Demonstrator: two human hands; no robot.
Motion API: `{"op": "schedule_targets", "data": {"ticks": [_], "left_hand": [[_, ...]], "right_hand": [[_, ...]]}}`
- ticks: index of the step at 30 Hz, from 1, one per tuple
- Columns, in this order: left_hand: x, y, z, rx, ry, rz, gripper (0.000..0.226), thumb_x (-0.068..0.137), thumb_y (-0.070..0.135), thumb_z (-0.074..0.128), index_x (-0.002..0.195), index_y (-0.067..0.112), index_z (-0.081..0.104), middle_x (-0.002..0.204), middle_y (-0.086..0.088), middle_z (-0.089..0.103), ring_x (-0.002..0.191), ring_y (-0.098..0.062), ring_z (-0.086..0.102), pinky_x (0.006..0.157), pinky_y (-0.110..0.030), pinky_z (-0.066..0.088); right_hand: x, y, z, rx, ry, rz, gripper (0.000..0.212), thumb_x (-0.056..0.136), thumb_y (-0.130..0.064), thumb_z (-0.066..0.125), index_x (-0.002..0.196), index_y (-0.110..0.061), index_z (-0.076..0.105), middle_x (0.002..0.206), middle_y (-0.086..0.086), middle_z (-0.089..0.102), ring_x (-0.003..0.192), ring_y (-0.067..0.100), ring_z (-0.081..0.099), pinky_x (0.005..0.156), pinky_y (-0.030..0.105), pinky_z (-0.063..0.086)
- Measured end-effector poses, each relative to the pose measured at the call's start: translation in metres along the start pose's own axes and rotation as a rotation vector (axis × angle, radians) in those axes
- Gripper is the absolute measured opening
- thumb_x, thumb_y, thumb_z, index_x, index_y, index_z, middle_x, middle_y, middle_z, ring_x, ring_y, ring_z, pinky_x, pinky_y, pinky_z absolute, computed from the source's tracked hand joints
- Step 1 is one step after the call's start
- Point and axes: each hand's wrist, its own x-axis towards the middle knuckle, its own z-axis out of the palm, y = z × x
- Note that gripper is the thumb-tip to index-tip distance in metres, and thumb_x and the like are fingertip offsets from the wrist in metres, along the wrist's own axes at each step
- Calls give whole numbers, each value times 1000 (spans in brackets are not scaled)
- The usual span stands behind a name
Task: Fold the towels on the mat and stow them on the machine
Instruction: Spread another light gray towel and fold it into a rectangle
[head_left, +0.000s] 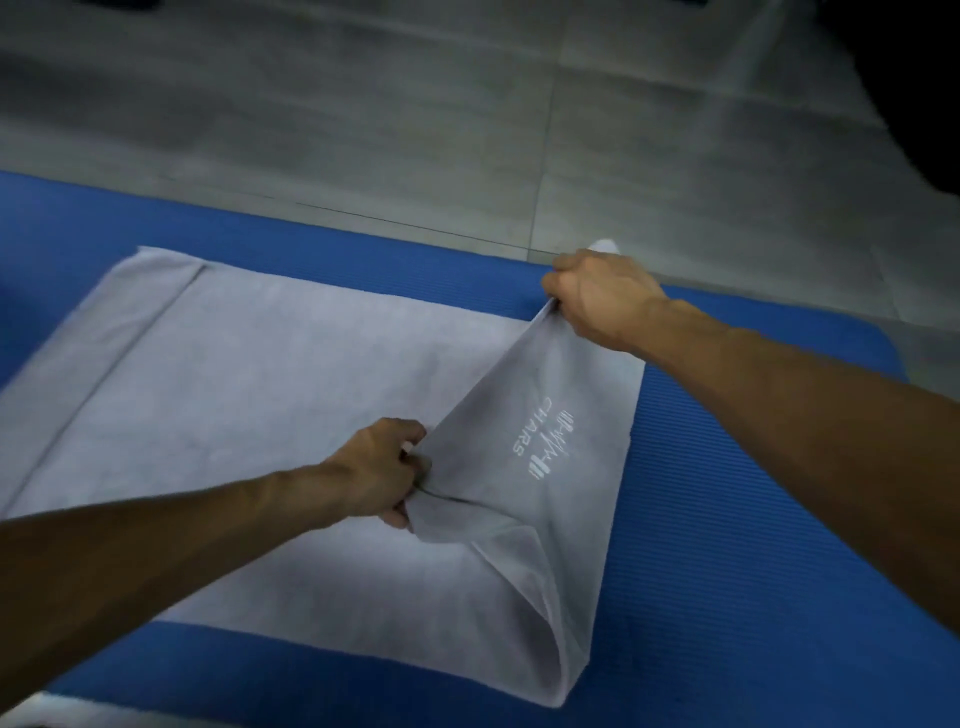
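Head view, looking down at the fold in progress. The grey towel (260, 374) lies flat on the blue mat (753, 545), its long axis running from your left to your right; its left end already carries a narrow turned-over strip. You have both hands on the right-hand short edge, which is raised off the mat and arching back over the towel's body, so the printed logo (543, 441) faces up on the lifted flap.

Your right hand (597, 299) pinches the far corner of that edge, fingers curled round the cloth, with a small tip of fabric showing above the knuckles. Your left hand (387, 470) pinches the near corner, thumb and fingers bunching the cloth into a short pleat. The two hands are well apart along the edge, the right farther from you than the left.

The relation that governs the coming move: the unfolded length lies to the left of both hands, so the flap would most likely travel leftward along the long axis. The left hand is nearer the destination (its bunched grip may leave a crease).

The grey floor (467, 104) lies beyond the mat; the machine is not in view, and a pale strip at the lower left corner is too blurred to identify.
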Motion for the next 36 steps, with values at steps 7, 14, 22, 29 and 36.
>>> {"op": "schedule_targets", "data": {"ticks": [7,14,22,29,36], "left_hand": [[-42,-71,-105,-57,135,23,9,89,15,68,95,10,65,78,-14,68,45,-11,57,45,-23,48],[-65,-172,-174,-269,405,-17,20,98,17,52,87,15,69,80,-2,68,70,-13,61,59,-23,50],[-89,-251,-219,-332,606,-28,8,92,29,63,87,27,70,77,7,70,69,-8,66,55,-17,49],[-93,-326,-277,-174,591,-66,15,79,41,74,88,31,67,73,5,64,70,-10,60,61,-22,45],[-71,-370,-269,349,547,-250,29,83,52,58,98,30,46,89,10,57,77,-16,58,62,-31,43]], "right_hand": [[94,-96,-28,162,79,-39,20,89,-16,44,97,-9,61,104,9,57,96,31,54,72,37,46],[201,-200,-50,235,136,-116,21,88,-15,42,93,-10,63,97,7,55,90,29,53,76,41,51],[287,-307,-64,221,142,-219,21,87,-14,43,91,-8,63,95,4,51,93,25,50,72,34,41],[345,-386,-66,84,160,-339,20,89,-16,43,91,-4,59,98,10,54,94,28,49,71,39,41],[357,-436,-20,183,-132,-254,53,95,-15,44,147,-14,32,159,5,21,132,30,39,106,42,37]]}}
